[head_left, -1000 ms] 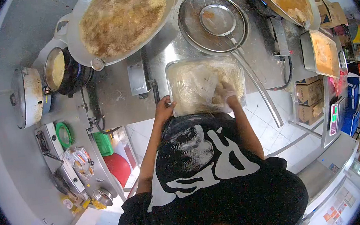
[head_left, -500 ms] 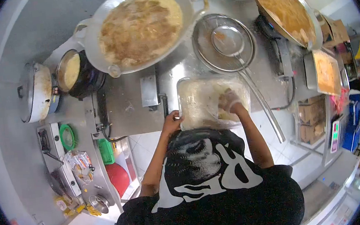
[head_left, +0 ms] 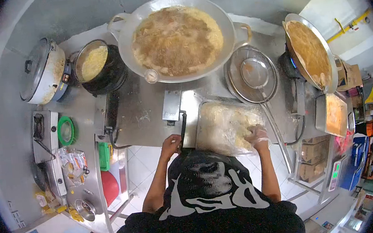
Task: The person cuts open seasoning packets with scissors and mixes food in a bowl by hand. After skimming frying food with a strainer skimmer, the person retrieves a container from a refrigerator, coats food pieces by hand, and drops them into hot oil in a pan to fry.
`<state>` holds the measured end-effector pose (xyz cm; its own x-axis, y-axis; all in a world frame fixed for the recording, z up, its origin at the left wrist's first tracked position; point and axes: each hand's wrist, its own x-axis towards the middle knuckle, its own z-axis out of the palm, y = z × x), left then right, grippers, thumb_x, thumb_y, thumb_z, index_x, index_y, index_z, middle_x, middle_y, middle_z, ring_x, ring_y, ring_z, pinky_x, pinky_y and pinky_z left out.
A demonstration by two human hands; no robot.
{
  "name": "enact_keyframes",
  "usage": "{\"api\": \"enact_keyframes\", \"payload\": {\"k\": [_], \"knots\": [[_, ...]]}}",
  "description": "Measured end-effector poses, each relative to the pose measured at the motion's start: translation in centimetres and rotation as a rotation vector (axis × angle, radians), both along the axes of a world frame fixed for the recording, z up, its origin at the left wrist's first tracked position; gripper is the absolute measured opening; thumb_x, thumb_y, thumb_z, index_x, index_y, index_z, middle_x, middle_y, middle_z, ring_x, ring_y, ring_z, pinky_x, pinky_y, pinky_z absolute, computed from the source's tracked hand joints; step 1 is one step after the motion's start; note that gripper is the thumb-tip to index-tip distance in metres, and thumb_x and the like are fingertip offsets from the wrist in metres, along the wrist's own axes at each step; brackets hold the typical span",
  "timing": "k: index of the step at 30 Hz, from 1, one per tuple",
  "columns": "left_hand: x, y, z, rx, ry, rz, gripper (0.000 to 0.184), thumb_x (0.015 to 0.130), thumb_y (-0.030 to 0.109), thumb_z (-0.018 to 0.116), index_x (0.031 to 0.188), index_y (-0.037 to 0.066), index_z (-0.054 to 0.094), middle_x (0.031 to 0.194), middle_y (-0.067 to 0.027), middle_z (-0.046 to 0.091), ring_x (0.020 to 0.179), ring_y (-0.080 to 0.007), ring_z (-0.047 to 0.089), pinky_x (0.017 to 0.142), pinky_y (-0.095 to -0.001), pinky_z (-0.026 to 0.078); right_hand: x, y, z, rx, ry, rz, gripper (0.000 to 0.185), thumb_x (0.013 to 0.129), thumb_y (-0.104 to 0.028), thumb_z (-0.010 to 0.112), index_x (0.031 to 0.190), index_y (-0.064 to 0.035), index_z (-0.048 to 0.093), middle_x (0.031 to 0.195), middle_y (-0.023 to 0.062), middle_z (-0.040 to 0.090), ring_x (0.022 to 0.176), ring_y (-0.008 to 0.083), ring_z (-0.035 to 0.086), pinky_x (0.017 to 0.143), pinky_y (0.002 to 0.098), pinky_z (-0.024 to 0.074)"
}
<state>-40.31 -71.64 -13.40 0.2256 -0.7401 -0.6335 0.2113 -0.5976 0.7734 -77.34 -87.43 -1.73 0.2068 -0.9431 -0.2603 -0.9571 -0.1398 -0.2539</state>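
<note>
A clear shallow tray [head_left: 200, 115] of pale, wet-looking coated food [head_left: 223, 122] sits at the counter's front edge. In a see-through plastic glove, my right hand [head_left: 257, 135] is at the tray's right side, fingers curled on pale pieces of the food. Left of the tray, my left hand [head_left: 172, 145] is bare, with its fingers bent in at the counter edge beside a black hose [head_left: 183, 128]; anything in its grasp is hidden. Behind the tray stands a big wok [head_left: 127, 50] of bubbling oil with browning food. Two round strainers [head_left: 237, 84] lie stacked behind the tray's right corner.
One long strainer handle [head_left: 278, 139] juts past the counter's front edge. At the right, another wok [head_left: 299, 81] holds orange-brown oil, near a metal tray [head_left: 320, 115] of orange food. Leftward are a dark pot [head_left: 107, 81], a white lidded pot [head_left: 45, 83] and a small stove [head_left: 53, 129].
The view has shifted, so woks and tray appear lower and further right. My left hand has come away from the tray's left edge. My right hand has moved toward the tray's right side.
</note>
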Motion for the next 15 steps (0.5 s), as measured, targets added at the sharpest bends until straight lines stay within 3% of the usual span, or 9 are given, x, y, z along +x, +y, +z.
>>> {"api": "enact_keyframes", "payload": {"k": [3,4,6,11,13,15], "knots": [[1.8,1.0,1.2,0.089,0.063,0.052,0.023,0.088,0.022,0.063,0.104,0.006,0.061,0.091,-0.0061,0.062,0.079,-0.0164,0.063,0.058,-0.0342,0.059,0.8,-1.5,2.9,-0.013,0.053,0.034,0.044,0.064,-0.036,0.076,0.099,-0.0107,0.071,0.100,0.0179,0.064,0.096,0.0329,0.060,0.086,0.0419,0.0472],[2.6,2.1,0.7,-0.035,0.120,0.083,0.019,0.088,0.018,0.060,0.104,0.007,0.061,0.091,-0.0060,0.062,0.080,-0.0164,0.063,0.058,-0.0366,0.059,2.0,-1.7,6.6,-0.008,0.059,0.026,0.043,0.065,-0.037,0.076,0.099,-0.0106,0.071,0.100,0.0181,0.063,0.095,0.0327,0.060,0.085,0.0420,0.0472],[4.0,3.1,-0.6,0.033,0.114,0.093,0.020,0.088,0.017,0.060,0.105,0.007,0.060,0.091,-0.0061,0.062,0.082,-0.0170,0.063,0.059,-0.0382,0.060,4.1,-2.9,12.4,-0.046,0.124,0.042,0.043,0.066,-0.037,0.077,0.099,-0.0107,0.070,0.101,0.0175,0.063,0.093,0.0322,0.060,0.084,0.0418,0.0476],[6.6,5.5,-0.6,-0.121,0.229,0.201,0.028,0.085,0.021,0.065,0.107,0.006,0.060,0.092,-0.0055,0.063,0.086,-0.0187,0.064,0.062,-0.0410,0.060,11.7,-7.0,23.9,-0.466,0.066,0.300,0.042,0.068,-0.038,0.075,0.100,-0.0124,0.068,0.103,0.0136,0.062,0.096,0.0317,0.057,0.086,0.0423,0.0453],[7.1,5.9,-0.3,-0.091,0.213,0.252,0.034,0.085,0.029,0.067,0.109,0.006,0.060,0.094,-0.0054,0.063,0.086,-0.0190,0.064,0.061,-0.0396,0.060,14.7,-11.1,23.6,-0.509,0.192,0.505,0.041,0.074,-0.040,0.070,0.104,-0.0127,0.067,0.107,0.0123,0.062,0.102,0.0319,0.056,0.092,0.0439,0.0419],[7.9,7.1,-1.6,-0.141,0.274,0.296,0.036,0.085,0.031,0.068,0.110,0.006,0.060,0.097,-0.0058,0.063,0.086,-0.0193,0.065,0.061,-0.0388,0.060,20.2,-13.6,23.5,-0.630,-0.036,0.564,0.040,0.072,-0.038,0.070,0.105,-0.0150,0.069,0.104,0.0105,0.065,0.105,0.0297,0.056,0.093,0.0401,0.0432]]}}
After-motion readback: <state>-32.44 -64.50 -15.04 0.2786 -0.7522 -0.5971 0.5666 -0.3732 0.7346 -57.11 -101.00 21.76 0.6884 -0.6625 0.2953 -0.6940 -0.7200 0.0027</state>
